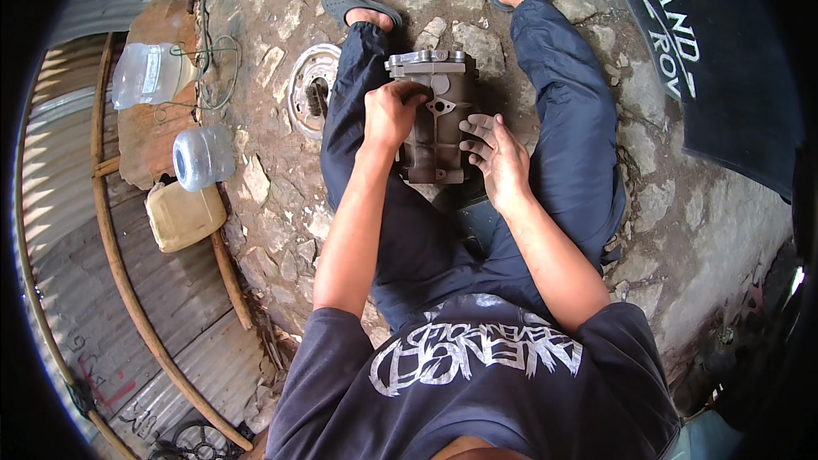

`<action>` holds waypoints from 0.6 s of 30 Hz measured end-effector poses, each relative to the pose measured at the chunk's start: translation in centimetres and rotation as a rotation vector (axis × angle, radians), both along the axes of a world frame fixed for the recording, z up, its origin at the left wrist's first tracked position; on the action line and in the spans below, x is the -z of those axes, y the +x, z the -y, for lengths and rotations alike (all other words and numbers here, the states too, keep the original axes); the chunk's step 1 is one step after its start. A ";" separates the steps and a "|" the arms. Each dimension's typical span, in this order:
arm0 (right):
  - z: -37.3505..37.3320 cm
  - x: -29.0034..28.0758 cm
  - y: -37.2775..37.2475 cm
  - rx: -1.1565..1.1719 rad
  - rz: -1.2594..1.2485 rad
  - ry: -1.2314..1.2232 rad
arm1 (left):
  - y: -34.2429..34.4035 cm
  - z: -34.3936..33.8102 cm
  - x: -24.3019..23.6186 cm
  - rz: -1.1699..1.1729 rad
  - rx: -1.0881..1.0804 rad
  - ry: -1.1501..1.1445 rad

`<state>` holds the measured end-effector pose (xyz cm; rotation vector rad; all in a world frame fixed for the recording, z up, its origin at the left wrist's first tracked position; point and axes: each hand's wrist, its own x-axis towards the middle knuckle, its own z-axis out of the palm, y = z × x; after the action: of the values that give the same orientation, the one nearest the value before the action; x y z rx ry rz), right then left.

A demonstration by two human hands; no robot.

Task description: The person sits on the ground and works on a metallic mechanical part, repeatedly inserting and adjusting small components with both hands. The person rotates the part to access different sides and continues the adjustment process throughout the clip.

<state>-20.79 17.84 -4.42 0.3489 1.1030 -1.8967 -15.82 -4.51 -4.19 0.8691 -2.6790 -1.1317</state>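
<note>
Between my legs stands a grey cast-metal engine casing, with a flanged top edge and a small three-holed opening on its upper face. My left hand is at the casing's upper left, its fingers curled and pressed together against or just above the metal. Whether anything small sits in that grip is hidden. On the other side, my right hand is beside the casing's right edge, palm turned inward and fingers apart, holding nothing. Greyish dirt marks its fingertips.
A rusty wheel rim lies left of my leg. Farther left are a clear plastic jug, a larger clear container and a yellowish jerrycan along a corrugated metal wall. A black mat lies right, on uneven stony ground.
</note>
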 end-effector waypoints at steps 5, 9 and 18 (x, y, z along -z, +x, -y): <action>-0.1 0.4 -0.3 0.001 -0.022 0.066 | 0.0 0.7 -1.3 0.038 0.153 -0.090; -0.5 0.2 -0.3 0.043 -0.025 0.038 | -0.8 0.4 -0.6 -0.059 0.263 -0.148; 3.5 5.3 0.3 0.169 -0.512 0.500 | 1.1 3.3 -0.5 -0.056 0.357 -0.121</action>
<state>-20.46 14.38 -9.68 0.2368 1.9557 -1.8879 -14.68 -7.81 -3.67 0.3424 -2.8932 -1.0180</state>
